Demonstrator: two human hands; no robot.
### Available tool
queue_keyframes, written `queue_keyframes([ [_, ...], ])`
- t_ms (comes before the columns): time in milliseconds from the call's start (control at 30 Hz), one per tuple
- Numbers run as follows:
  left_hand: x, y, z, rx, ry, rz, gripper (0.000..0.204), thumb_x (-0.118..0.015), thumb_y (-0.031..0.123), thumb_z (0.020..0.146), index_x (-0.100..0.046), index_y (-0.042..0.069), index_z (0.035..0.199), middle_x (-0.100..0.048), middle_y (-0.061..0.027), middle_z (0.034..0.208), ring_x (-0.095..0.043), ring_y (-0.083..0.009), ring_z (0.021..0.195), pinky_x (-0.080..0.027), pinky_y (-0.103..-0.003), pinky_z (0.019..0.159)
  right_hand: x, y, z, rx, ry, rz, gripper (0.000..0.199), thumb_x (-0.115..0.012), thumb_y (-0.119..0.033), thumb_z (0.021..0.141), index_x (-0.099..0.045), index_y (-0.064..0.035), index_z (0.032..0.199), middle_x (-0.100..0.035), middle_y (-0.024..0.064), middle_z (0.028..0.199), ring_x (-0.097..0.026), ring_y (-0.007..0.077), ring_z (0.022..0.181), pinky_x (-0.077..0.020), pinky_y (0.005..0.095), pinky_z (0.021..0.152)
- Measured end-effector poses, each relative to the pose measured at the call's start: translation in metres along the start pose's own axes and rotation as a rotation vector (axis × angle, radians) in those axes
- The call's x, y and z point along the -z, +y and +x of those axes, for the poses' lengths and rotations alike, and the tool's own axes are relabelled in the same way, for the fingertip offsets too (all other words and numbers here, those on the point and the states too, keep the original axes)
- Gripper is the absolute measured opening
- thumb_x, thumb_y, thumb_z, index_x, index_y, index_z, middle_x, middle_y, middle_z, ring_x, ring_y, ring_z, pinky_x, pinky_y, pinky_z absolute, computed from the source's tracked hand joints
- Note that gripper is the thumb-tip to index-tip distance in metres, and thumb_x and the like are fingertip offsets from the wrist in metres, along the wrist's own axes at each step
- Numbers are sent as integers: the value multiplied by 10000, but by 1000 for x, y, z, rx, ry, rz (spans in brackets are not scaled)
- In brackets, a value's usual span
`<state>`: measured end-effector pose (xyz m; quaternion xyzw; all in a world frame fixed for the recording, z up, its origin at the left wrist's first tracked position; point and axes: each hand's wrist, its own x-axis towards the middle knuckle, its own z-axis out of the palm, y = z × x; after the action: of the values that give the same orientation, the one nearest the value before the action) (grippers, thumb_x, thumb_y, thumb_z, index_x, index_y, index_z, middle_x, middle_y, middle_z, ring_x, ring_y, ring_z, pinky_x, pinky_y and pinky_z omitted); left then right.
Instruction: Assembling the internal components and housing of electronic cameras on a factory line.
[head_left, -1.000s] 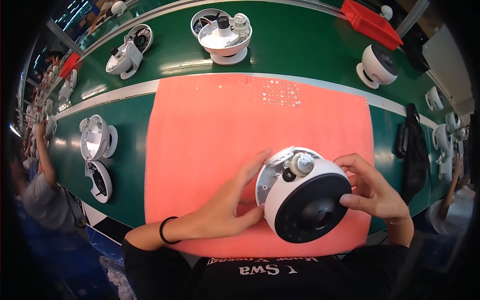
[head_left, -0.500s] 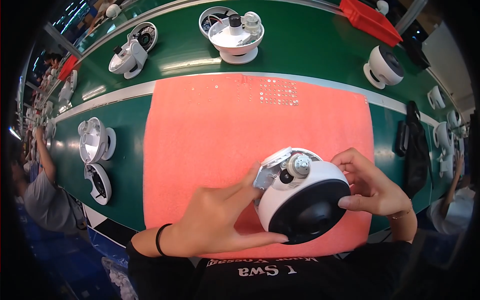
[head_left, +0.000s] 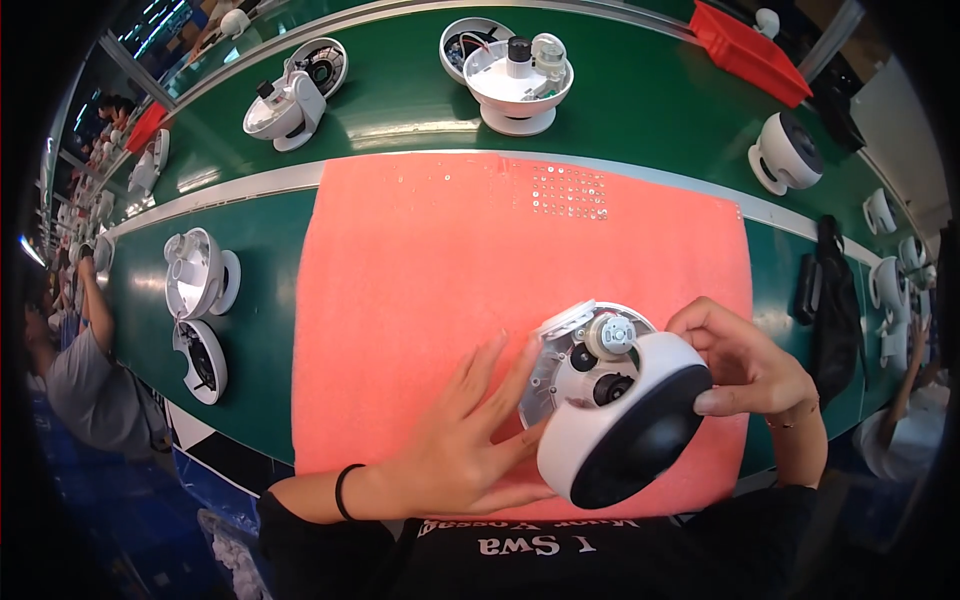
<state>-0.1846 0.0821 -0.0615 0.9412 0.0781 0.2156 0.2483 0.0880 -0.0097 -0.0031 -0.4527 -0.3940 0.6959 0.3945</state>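
While both hands meet at the near edge of the pink mat (head_left: 450,280), the scene reads so:

Dome camera: a white dome camera (head_left: 615,415) with a dark round front lies tilted on the mat's near right part, its open back with small round parts turned up and away from the person.

Left hand: the left hand (head_left: 465,440) lies flat and wide open, fingers spread, fingertips touching the camera's left side and rim; it grips nothing. A black band sits on the wrist.

Right hand: the right hand (head_left: 750,365) curls around the camera's right side, thumb and fingers pressed on the white shell, holding it.

Mat: it lies on a green bench (head_left: 250,300) with a pale stripe across it.

Far side: an opened white camera base (head_left: 518,75) stands beyond the mat, another half-built one (head_left: 290,100) to its left.

Left side: two white shells (head_left: 198,280) rest on the green, well apart from the hands.

Right side: a closed white camera (head_left: 785,152) and a red bin (head_left: 750,50) stand far off; a black tool (head_left: 825,290) lies just past the mat's right edge.

Others: another person's arm (head_left: 95,310) shows at the far left.
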Motion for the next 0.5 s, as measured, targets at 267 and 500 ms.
queue_keyframes([
  [267, 18, -18, 5, 132, -42, -358, 468, -733, 342, 703, -633, -5, 1000, -343, -319, 1331, -530, -414, 1046, -465, -410, 853, -8, 2, 9, -81, 67, -168, 482, -618, -2, 793, -362, -41, 1199, -557, 61, 1069, -544, 68, 928, -442, 182, 712],
  [500, 19, -1, 25, 131, 127, -175, 606, -800, 428, 613, -621, -67, 912, -561, -268, 1100, -650, -249, 613, -524, -296, 549, -8, 0, 15, -54, 105, -18, 457, -591, 0, 812, -333, -48, 1186, -564, 83, 1068, -549, 73, 919, -448, 189, 705],
])
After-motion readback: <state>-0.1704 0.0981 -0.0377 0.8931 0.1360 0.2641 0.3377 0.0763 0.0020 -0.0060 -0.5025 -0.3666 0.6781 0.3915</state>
